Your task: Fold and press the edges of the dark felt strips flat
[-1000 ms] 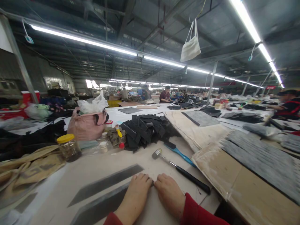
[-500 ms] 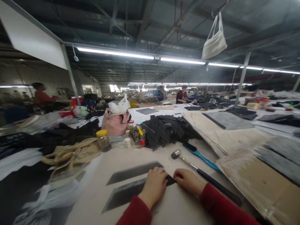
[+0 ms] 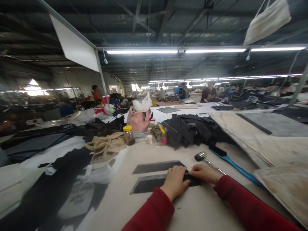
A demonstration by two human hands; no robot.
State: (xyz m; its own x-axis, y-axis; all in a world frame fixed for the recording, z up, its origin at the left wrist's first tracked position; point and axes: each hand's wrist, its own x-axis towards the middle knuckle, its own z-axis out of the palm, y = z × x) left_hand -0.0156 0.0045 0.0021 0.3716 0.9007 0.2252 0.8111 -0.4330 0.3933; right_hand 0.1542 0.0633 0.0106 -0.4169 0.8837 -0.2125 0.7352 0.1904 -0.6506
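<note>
Two dark, slanted strips lie on the pale table; the upper strip [image 3: 156, 166] is flat, and the lower strip [image 3: 149, 184] runs under my left hand [image 3: 175, 181]. That hand rests palm down on the lower strip, its fingers lying over it. To its right, my right hand [image 3: 204, 173] pinches the dark material's edge near the strip's right end. The dark end [image 3: 194, 181] shows between and below the hands. A hammer [image 3: 202, 156] and a blue-handled brush [image 3: 237, 166] lie to the right, the hammer's handle partly behind my right arm.
Behind the strips stand a yellow-lidded jar [image 3: 129, 136], small bottles, a pink bag [image 3: 138, 120] and a heap of black pieces [image 3: 190, 128]. Tan cloth [image 3: 106, 146] lies left, layered boards [image 3: 271, 141] right. People are at work in the background.
The view has swung left, so everything sits further right. My right hand has moved closer to my left hand and pinches the dark material's edge higher up.
</note>
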